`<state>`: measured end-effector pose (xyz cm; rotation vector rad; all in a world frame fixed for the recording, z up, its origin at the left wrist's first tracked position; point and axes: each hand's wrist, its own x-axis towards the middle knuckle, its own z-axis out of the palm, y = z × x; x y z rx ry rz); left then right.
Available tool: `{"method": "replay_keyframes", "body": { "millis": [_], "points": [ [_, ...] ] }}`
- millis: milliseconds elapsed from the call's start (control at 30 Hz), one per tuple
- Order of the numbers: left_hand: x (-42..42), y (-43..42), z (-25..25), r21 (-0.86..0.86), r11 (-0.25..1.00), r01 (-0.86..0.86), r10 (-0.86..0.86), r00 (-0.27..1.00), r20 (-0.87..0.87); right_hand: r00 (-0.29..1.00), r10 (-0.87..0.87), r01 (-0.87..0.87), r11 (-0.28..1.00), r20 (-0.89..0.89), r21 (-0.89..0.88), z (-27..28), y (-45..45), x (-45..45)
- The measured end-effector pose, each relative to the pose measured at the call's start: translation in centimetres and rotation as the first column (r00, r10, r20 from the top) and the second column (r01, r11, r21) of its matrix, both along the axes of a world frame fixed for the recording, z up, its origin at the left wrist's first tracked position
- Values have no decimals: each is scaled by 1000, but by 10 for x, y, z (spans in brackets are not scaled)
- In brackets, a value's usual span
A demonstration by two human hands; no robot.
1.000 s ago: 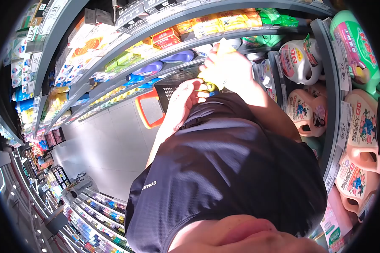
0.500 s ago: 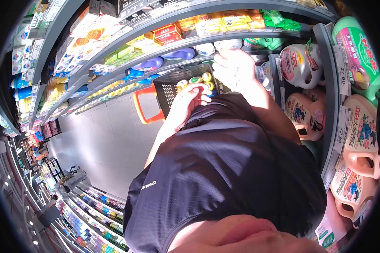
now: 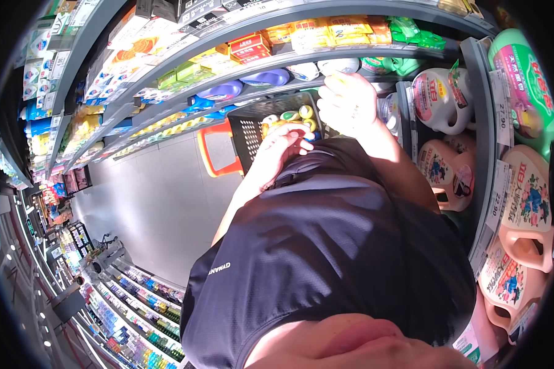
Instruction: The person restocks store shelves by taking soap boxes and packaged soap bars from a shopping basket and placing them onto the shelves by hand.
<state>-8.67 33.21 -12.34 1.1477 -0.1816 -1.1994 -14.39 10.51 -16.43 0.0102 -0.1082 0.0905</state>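
My left hand (image 3: 283, 146) hovers over the near edge of a black perforated basket (image 3: 247, 136). Its fingers are loosely bent and apart, with nothing visible in them. Inside the basket are several bottles or containers with yellow and green tops (image 3: 306, 112), partly covered by that hand. My right hand (image 3: 351, 106) is raised at the basket's right side, close to the shelf front. Its fingers are curled in and washed out by bright light; what they hold, if anything, cannot be made out. White rounded bottles (image 3: 338, 66) lie on the shelf just beyond it.
Large white (image 3: 434, 101) and peach detergent jugs (image 3: 444, 169) fill the shelves on my right. Ahead, shelves carry purple bottles (image 3: 264, 77), yellow packs (image 3: 332, 32) and red boxes (image 3: 249, 48). An orange frame (image 3: 218, 150) adjoins the basket. Grey floor (image 3: 148, 203) stretches left.
The view has shifted slightly, so the shelves sit a little lower and farther right. Both hands keep nearly the same pose, my right fingers slightly more curled.
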Motion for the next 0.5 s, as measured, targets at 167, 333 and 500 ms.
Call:
{"method": "replay_keyframes", "body": {
  "millis": [167, 333, 500],
  "points": [
    [-3, 0, -3, 12, 1000, 1, -1, 1000, -6, 999, -47, 49, 996, 24, -80, -2, -1, 1],
    [-2, -2, -3, 7, 1000, 11, -11, 1000, 0, 954, -220, 183, 966, -205, -185, 24, 5, 5],
    [-2, -2, -7, 0, 1000, 26, -26, 1000, -13, 989, -140, 136, 987, -42, -89, 1, 0, 5]
  ]
}}
